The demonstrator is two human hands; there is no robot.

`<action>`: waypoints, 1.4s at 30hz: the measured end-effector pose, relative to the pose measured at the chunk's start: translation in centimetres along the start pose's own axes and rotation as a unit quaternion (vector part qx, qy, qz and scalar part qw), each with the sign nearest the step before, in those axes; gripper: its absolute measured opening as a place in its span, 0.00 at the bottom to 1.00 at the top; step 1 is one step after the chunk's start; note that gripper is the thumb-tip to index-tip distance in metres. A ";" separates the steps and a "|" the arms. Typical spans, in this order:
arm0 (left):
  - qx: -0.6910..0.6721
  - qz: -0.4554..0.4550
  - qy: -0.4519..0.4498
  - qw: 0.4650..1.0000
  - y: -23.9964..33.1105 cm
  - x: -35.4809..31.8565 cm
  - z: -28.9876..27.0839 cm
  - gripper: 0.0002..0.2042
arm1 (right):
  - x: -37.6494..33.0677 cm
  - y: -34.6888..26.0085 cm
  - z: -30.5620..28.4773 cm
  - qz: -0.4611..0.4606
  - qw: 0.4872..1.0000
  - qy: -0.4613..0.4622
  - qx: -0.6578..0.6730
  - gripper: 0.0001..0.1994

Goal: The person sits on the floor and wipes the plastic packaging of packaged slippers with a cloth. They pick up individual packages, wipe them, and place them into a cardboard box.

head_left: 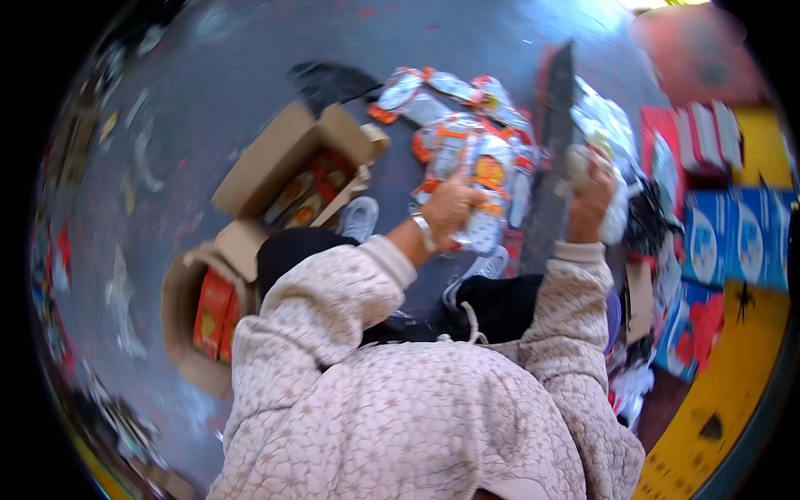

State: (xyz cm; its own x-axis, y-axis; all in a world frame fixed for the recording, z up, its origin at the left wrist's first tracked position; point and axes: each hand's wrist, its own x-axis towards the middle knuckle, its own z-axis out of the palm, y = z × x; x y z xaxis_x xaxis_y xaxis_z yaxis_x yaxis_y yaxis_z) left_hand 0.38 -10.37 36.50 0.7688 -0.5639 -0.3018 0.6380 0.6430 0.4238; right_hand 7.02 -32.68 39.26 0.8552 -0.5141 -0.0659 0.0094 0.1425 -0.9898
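My left hand (450, 210), a bracelet at its wrist, is closed on the edge of a clear-wrapped white and orange packet (489, 175). The packet is held over a pile of similar packets (433, 104) on the floor. To the right, my right hand (593, 196) is closed on something pale and yellowish (578, 164), too blurred to name. Between my hands lies a long dark flat strip (555, 125), reaching away from me. Crumpled clear plastic (607, 117) is just beyond the right hand.
An open cardboard box (275, 162) with packets inside stands left of my feet. Nearer is another box (185, 333) holding orange-red packs (215, 312). Blue and white packages (737, 237) line the right, by a yellow surface (725, 392). Black plastic (333, 86) lies on the floor.
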 end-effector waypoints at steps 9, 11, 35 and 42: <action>-0.121 -0.021 0.072 0.990 0.1 0.6 -0.9 0.25 | -10.0 1.5 5.7 -0.148 0.890 -0.398 -0.166 0.09; -0.131 -0.009 0.071 0.989 1.4 0.4 -1.2 0.25 | -11.4 1.1 5.3 -0.221 0.840 -0.460 -0.183 0.09; 0.109 0.004 -0.080 0.991 0.9 -0.9 2.5 0.29 | 0.7 0.7 -1.3 -0.137 0.965 0.022 -0.222 0.05; 0.170 0.006 -0.074 0.983 1.0 -0.9 2.4 0.30 | -3.4 -1.9 0.7 0.216 0.949 -0.229 -0.011 0.10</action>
State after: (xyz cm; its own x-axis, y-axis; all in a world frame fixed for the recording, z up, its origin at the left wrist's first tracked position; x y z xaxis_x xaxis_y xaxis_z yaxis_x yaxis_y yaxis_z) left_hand 0.23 -10.48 39.20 0.7447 -0.6433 -0.1778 0.5578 0.4537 0.6950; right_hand 4.42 -30.63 41.41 0.9124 0.0110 -0.4092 -0.4000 0.2366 -0.8854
